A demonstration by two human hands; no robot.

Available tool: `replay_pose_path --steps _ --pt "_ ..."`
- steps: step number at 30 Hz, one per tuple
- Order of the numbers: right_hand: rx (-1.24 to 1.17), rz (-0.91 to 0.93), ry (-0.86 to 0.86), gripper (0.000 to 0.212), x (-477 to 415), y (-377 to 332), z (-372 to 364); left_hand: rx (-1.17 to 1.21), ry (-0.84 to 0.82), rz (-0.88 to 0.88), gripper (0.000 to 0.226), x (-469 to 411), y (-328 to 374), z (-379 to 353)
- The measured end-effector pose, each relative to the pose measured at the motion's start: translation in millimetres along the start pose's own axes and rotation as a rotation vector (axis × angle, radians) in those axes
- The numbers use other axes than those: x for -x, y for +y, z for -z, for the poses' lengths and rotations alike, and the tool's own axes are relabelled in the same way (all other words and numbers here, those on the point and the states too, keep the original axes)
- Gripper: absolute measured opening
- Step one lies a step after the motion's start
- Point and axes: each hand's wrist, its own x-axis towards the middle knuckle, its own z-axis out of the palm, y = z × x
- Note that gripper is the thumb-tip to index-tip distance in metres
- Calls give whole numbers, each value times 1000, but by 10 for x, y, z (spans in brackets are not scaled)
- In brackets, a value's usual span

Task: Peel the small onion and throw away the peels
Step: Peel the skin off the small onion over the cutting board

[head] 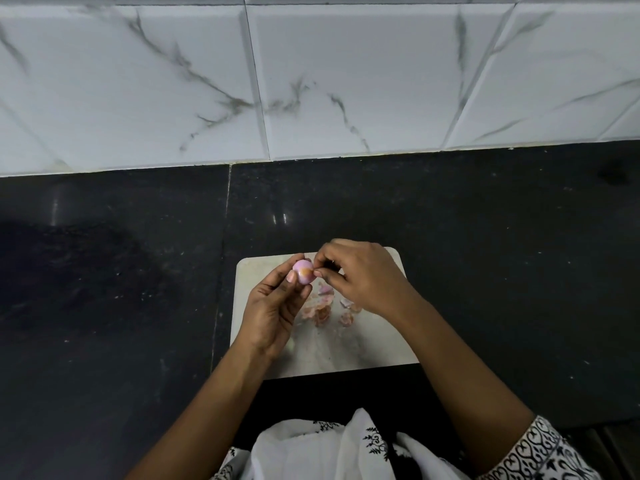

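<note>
A small pink-purple onion [303,270] with an orange patch of skin is held above the pale chopping board [374,348]. My left hand [273,306] grips it from below, between thumb and fingertips. My right hand [360,275] pinches at the onion's right side with thumb and forefinger, on a bit of its skin. Several pinkish peel scraps [323,306] lie on the board under and between the hands.
The board sits on a dark stone counter [104,289] that runs left and right. A white marble-tiled wall [311,81] stands behind it. White patterned clothing [346,448] is at the bottom edge.
</note>
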Motion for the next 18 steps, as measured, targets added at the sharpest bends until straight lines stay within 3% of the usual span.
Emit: replay_pose_path --steps 4,10,18 --pt "11 39 -94 11 -5 18 13 -28 11 31 35 10 -16 11" --pt "-31 64 -48 9 108 9 -110 17 73 42 23 -22 -63 17" --pt "-137 -169 6 12 260 210 -196 153 148 129 25 -65 -53 45"
